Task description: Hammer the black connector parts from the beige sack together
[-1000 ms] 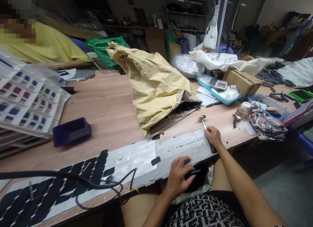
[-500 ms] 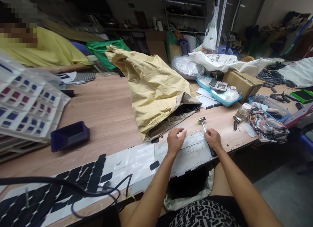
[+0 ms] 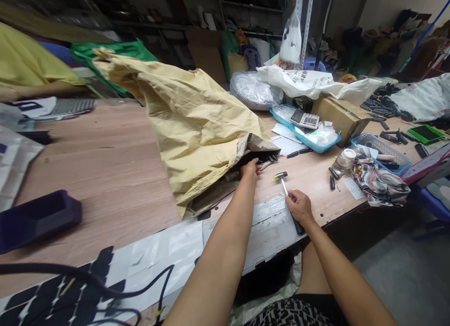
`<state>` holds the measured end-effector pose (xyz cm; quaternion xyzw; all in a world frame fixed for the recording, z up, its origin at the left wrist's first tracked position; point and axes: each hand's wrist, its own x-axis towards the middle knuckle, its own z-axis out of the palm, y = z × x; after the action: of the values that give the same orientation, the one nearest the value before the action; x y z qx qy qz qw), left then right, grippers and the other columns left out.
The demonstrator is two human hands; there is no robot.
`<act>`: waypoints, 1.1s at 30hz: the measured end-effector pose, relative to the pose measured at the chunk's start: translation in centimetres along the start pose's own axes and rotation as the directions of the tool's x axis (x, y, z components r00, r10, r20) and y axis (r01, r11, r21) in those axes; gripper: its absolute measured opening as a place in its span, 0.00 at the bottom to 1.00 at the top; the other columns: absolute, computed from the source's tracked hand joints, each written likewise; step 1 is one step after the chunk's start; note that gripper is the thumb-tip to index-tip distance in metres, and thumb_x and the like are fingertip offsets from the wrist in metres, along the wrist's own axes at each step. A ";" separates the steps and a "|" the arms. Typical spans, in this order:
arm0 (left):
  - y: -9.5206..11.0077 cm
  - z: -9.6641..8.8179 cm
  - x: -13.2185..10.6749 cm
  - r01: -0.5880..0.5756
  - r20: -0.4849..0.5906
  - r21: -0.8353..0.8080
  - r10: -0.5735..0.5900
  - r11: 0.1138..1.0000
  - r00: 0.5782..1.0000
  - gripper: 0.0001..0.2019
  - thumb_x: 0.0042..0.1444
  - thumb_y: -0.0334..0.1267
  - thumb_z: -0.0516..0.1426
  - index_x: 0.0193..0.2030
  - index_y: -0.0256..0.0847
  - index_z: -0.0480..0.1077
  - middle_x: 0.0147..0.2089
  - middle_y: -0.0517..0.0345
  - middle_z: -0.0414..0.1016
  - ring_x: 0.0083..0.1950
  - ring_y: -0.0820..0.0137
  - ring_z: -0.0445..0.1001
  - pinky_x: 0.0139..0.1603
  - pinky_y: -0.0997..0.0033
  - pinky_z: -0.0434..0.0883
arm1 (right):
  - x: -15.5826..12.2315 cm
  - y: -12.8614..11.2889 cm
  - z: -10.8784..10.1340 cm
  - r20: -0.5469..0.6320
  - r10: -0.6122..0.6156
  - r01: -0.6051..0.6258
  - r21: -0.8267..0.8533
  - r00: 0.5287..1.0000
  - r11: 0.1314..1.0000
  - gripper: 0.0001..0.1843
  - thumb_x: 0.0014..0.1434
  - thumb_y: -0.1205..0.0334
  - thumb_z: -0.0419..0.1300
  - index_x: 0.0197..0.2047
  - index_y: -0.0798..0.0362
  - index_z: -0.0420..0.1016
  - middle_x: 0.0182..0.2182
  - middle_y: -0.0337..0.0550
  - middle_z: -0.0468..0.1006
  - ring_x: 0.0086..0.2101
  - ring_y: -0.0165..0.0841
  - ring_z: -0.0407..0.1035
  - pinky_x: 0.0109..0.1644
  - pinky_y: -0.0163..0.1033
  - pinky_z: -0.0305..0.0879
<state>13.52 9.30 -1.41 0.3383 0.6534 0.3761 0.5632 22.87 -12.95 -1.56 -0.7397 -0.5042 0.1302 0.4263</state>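
Observation:
My right hand (image 3: 298, 206) is closed round the handle of a small hammer (image 3: 281, 176), whose head has a yellow face and a dark face. The hammer's head points away from me, over the table just beyond a pale board (image 3: 269, 218). At the open mouth of a large yellow sack (image 3: 207, 124) is my left hand (image 3: 250, 168), its fingertips reaching among dark slender pieces (image 3: 270, 159) inside. Those fingers are partly hidden, so whether they grip a piece does not show. The sack lies on its side with its mouth towards me.
A dark purple tray (image 3: 38, 218) lies at left, near black cables (image 3: 140, 291) and black pads on white sheeting. To the right are a blue tray (image 3: 326, 147) with a calculator (image 3: 305, 119), a cardboard box (image 3: 339, 115), a jar (image 3: 343, 162) and a bunched cloth (image 3: 379, 181).
My left hand has moved forward from above the pale board into the sack's mouth. My right hand still holds the hammer near the board. The view has turned rightward.

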 end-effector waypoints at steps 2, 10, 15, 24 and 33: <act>0.1 -0.1 -0.2 0.012 0.010 -0.022 -0.011 1.000 1.000 0.07 0.46 0.38 0.60 0.29 0.37 0.69 0.19 0.60 0.68 0.20 0.74 0.66 0.21 0.75 0.63 | 0.0 0.0 0.0 -0.002 0.008 -0.008 0.007 1.000 1.000 0.09 0.55 0.63 0.55 0.27 0.51 0.76 0.24 0.36 0.70 0.26 0.30 0.62 0.32 0.33 0.59; -2.4 -6.3 -6.3 -0.098 0.171 0.027 0.092 0.995 0.981 0.11 0.40 0.43 0.63 0.22 0.39 0.68 0.18 0.63 0.66 0.17 0.78 0.58 0.18 0.76 0.53 | 0.0 -0.1 -0.1 -0.012 0.000 0.000 0.000 1.000 1.000 0.10 0.54 0.62 0.54 0.26 0.51 0.75 0.24 0.36 0.70 0.26 0.30 0.62 0.33 0.34 0.58; -6.2 -13.3 -10.9 -0.453 0.397 0.353 0.307 0.819 0.865 0.09 0.41 0.44 0.64 0.25 0.41 0.73 0.21 0.64 0.69 0.23 0.73 0.64 0.25 0.73 0.57 | 0.0 -0.2 -0.2 -0.012 -0.011 0.010 -0.020 1.000 1.000 0.11 0.54 0.61 0.53 0.22 0.50 0.69 0.22 0.36 0.66 0.25 0.30 0.59 0.31 0.34 0.55; -9.4 -15.8 -12.4 -0.758 0.549 0.526 0.526 0.386 0.649 0.10 0.49 0.43 0.63 0.39 0.45 0.76 0.36 0.58 0.75 0.43 0.62 0.70 0.44 0.64 0.67 | 0.0 -0.3 -0.4 -0.008 -0.022 0.022 -0.021 1.000 1.000 0.12 0.54 0.61 0.53 0.20 0.50 0.63 0.21 0.34 0.63 0.25 0.30 0.57 0.31 0.34 0.52; -10.8 -14.8 -10.9 -0.767 0.514 0.464 0.571 0.442 0.640 0.09 0.52 0.46 0.65 0.37 0.46 0.79 0.37 0.58 0.77 0.43 0.62 0.70 0.45 0.63 0.66 | -0.1 -0.3 -0.8 0.003 -0.014 0.014 0.014 1.000 1.000 0.09 0.53 0.62 0.55 0.25 0.51 0.73 0.24 0.36 0.69 0.26 0.30 0.62 0.33 0.34 0.57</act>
<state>0.20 -7.05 -4.36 0.7922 0.4616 0.2664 0.2971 23.15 -13.38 -0.89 -0.7329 -0.5092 0.1316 0.4315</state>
